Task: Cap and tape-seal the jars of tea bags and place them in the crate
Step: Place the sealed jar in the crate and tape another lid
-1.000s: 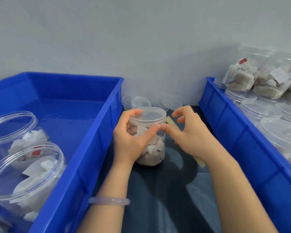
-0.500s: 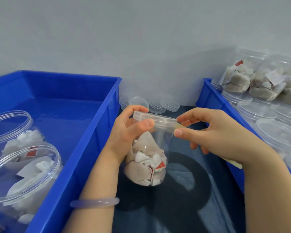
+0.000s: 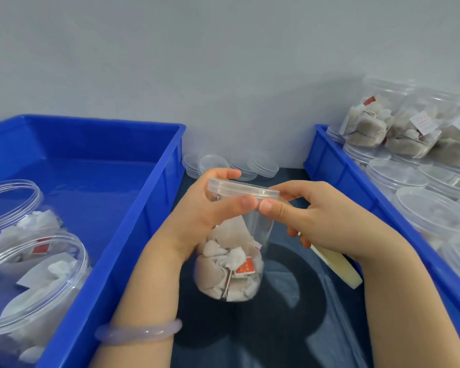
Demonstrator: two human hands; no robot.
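Left hand [image 3: 197, 216] curls round the capped jar [image 3: 231, 261] just under its lid [image 3: 243, 191], holding it tilted between left crate [image 3: 168, 176] and right crate [image 3: 329, 160], so right hand [image 3: 324, 219], pinching a tape strip [image 3: 335, 264], can reach the lid seam.

From my seat I count two blue crates, left crate [image 3: 154, 197] and right crate [image 3: 337, 168], with two jars [image 3: 37, 274] lying in the left. Two hands, left hand [image 3: 197, 219] and right hand [image 3: 322, 216], share one capped jar [image 3: 231, 261] and one strip of tape [image 3: 337, 264], and four loose lids [image 3: 263, 166] sit by the wall.
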